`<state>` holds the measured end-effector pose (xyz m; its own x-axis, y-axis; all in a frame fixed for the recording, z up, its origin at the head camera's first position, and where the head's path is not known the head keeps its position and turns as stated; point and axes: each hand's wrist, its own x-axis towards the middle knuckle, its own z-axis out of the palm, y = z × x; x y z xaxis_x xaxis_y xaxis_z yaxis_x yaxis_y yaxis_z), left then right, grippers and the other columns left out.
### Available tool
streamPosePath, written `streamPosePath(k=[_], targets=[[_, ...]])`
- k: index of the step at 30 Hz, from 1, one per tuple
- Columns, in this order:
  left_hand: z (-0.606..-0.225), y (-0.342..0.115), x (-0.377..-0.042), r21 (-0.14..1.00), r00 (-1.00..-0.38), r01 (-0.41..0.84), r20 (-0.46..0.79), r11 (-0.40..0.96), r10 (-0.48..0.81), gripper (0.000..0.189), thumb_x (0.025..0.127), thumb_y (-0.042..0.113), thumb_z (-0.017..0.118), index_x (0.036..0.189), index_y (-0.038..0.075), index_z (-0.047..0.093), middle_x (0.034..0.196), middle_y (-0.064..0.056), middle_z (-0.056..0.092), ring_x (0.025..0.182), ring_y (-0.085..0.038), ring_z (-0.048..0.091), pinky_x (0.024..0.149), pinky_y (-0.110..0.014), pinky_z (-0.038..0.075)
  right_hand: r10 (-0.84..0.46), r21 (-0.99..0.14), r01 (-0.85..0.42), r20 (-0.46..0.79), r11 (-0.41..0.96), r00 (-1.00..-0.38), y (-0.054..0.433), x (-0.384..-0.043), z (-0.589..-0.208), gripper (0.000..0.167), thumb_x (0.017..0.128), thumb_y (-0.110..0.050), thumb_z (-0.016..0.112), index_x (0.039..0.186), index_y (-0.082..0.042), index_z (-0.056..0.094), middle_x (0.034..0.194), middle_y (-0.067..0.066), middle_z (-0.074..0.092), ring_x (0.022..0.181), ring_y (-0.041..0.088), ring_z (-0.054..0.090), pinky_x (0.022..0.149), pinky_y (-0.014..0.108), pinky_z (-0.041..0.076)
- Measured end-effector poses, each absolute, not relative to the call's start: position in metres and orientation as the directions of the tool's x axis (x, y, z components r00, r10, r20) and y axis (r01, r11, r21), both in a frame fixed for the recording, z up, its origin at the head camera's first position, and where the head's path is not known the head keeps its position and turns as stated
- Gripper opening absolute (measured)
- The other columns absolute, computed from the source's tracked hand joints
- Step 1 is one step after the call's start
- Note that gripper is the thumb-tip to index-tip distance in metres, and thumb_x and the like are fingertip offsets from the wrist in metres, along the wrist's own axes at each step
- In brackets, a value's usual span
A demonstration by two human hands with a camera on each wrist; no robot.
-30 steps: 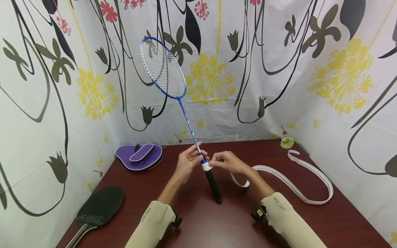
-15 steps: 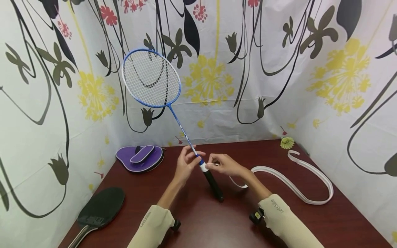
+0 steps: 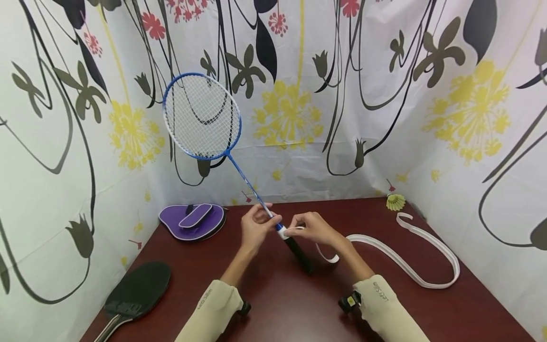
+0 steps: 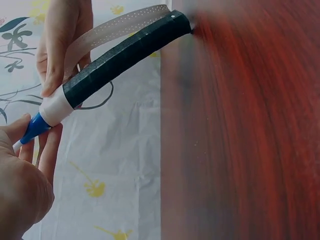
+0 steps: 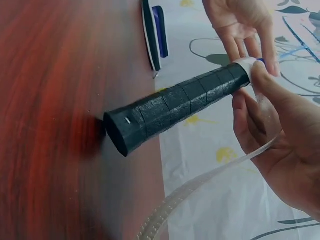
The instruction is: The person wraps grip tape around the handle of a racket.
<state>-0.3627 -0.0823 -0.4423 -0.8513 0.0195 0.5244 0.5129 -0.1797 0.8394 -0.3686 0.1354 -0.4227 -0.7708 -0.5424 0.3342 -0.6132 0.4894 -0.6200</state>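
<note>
A blue and white badminton racket [image 3: 245,179] slants up to the left, its black handle [image 3: 298,254] pointing down to the right. My left hand [image 3: 255,231] holds it between thumb and fingers at the blue cone [image 4: 35,128] just above the handle. White tape [image 4: 56,106] is wrapped round the handle's upper end. My right hand [image 3: 315,229] pinches the tape there, thumb pressed on the wrap in the right wrist view. From this hand the long perforated overgrip strip [image 5: 190,190] hangs loose. In the head view its tail curves over the table; the right forearm hides part of it.
On the dark red table [image 3: 290,313], a purple paddle case [image 3: 175,216] lies back left and a black table tennis paddle [image 3: 138,290] front left. A yellow shuttlecock [image 3: 395,202] sits at the back right corner. A flowered curtain [image 3: 290,175] encloses the table's back and sides.
The racket has turned and tilted, its head swinging left and lower with its string face more toward me. Both hands keep their grip near the top of the handle.
</note>
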Motion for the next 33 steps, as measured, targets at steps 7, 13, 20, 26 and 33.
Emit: streamPosePath(k=[7, 13, 20, 26, 33], targets=[[-0.438, -0.085, -0.361, 0.842, -0.846, 0.522, 0.531, -0.14, 0.042, 0.043, 0.087, 0.005, 0.083, 0.128, 0.003, 0.071, 0.095, -0.018, 0.077, 0.087, -0.018, 0.077, 0.069, -0.038, 0.064, -0.582, -0.683, -0.59, 0.289, 0.431, -0.76, 0.14, -0.372, -0.424, 0.015, 0.094, -0.035, 0.078, 0.088, -0.022, 0.076, 0.085, -0.005, 0.076, 0.074, 0.007, 0.064, 0.069, 0.024, 0.052], [-0.441, -0.086, -0.357, 0.843, -0.849, 0.517, 0.527, -0.147, 0.041, 0.047, 0.088, 0.0, 0.081, 0.133, 0.0, 0.067, 0.098, -0.026, 0.075, 0.091, -0.021, 0.076, 0.073, -0.039, 0.063, -0.613, -0.713, -0.584, 0.273, 0.389, -0.741, 0.141, -0.372, -0.424, 0.012, 0.094, -0.032, 0.078, 0.092, -0.02, 0.08, 0.091, 0.006, 0.079, 0.09, 0.028, 0.074, 0.078, 0.029, 0.059], [-0.441, -0.089, -0.359, 0.859, -0.862, 0.478, 0.499, -0.183, 0.093, 0.051, 0.09, -0.007, 0.075, 0.139, -0.001, 0.062, 0.103, -0.027, 0.074, 0.09, -0.019, 0.075, 0.076, -0.04, 0.063, -0.64, -0.716, -0.589, 0.26, 0.375, -0.723, 0.141, -0.379, -0.424, 0.013, 0.094, -0.028, 0.079, 0.093, -0.015, 0.082, 0.09, 0.002, 0.079, 0.086, 0.029, 0.073, 0.073, 0.027, 0.058], [-0.441, -0.092, -0.365, 0.865, -0.862, 0.449, 0.485, -0.222, 0.147, 0.053, 0.093, -0.012, 0.07, 0.143, -0.003, 0.056, 0.108, -0.031, 0.071, 0.086, -0.018, 0.075, 0.079, -0.039, 0.063, -0.633, -0.727, -0.559, 0.223, 0.398, -0.741, 0.142, -0.383, -0.422, 0.009, 0.094, -0.032, 0.079, 0.094, -0.023, 0.083, 0.089, -0.005, 0.079, 0.079, 0.017, 0.066, 0.068, 0.028, 0.054], [-0.443, -0.098, -0.367, 0.863, -0.854, 0.421, 0.481, -0.279, 0.2, 0.054, 0.095, -0.012, 0.066, 0.146, -0.005, 0.05, 0.116, -0.035, 0.067, 0.086, -0.018, 0.074, 0.08, -0.036, 0.063, -0.646, -0.747, -0.565, 0.244, 0.35, -0.723, 0.137, -0.386, -0.424, 0.008, 0.094, -0.027, 0.079, 0.095, -0.02, 0.083, 0.089, -0.006, 0.078, 0.088, 0.032, 0.072, 0.074, 0.031, 0.059]])
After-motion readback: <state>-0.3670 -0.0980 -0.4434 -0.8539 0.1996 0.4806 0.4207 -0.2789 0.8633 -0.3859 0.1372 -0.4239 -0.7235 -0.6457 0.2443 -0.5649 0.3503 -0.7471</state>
